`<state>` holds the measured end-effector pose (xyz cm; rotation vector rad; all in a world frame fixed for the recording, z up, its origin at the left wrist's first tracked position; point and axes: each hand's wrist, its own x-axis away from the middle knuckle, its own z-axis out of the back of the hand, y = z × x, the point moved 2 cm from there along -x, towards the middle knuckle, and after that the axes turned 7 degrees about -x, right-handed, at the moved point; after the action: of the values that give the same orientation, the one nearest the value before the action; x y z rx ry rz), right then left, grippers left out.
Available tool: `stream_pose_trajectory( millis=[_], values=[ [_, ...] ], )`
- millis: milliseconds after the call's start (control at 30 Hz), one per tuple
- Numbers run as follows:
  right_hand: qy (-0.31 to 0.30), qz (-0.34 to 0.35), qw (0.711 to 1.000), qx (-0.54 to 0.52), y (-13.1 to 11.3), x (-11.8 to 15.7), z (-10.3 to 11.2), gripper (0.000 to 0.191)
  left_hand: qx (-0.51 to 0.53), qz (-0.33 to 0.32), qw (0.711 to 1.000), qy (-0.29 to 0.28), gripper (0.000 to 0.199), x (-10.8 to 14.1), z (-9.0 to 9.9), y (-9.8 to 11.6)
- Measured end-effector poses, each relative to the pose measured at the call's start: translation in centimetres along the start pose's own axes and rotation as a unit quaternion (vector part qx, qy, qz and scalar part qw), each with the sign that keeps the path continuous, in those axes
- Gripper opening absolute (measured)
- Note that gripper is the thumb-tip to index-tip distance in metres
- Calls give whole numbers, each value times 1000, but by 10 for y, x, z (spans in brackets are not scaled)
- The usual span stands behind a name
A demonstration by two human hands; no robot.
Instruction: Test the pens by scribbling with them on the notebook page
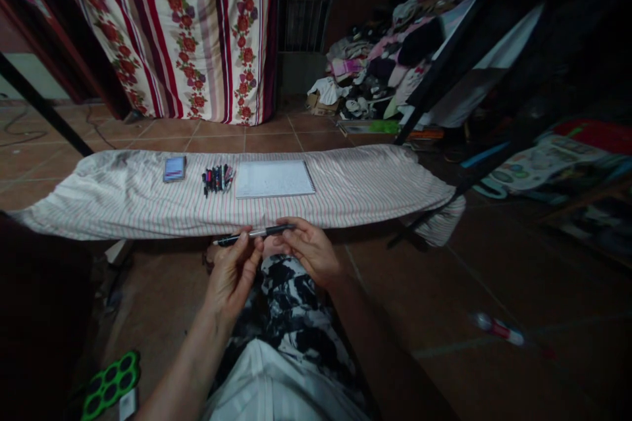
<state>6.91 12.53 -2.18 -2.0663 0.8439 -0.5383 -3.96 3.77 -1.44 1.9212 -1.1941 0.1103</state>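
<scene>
Pen point(274, 231) in both hands point(313, 248)

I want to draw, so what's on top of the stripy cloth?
A small device, a bunch of pens and a spiral notebook lie on the striped cloth. The cloth hides whatever surface is underneath it. A dark pen is being held.

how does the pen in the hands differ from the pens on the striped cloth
The held pen is gripped by the left hand and right hand, while the loose pens lie on the striped cloth. The held pen runs across the view; the loose pens mostly point away from the person. The held pen is black with a pale middle; the loose pens include dark and pink ones. All are slim.
</scene>
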Motion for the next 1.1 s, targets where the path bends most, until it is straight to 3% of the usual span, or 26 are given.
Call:
stream_pose_trajectory(
  millis=[200, 467, 667, 800, 1100],
  values=[
    [56, 44, 995, -70, 12, 6, -10, 29, 4, -5, 1000, 20, 22, 10, 0, 0],
    [105, 50, 993, -14, 20, 5, -7, 29, -33, -16, 998, 42, 23, 13, 9, 2],
    [92, 51, 994, -43, 15, 5, -11, 19, -64, -42, 997, -17, 15, 12, 16, 7],
    [111, 33, 991, -60, 11, 5, -9, 12, -77, -47, 994, -63, 23, 11, 18, 6],
    [130, 40, 990, -24, 16, 5, 4, 18, -120, -66, 988, -78, 30, 9, 14, 1]
  ],
)
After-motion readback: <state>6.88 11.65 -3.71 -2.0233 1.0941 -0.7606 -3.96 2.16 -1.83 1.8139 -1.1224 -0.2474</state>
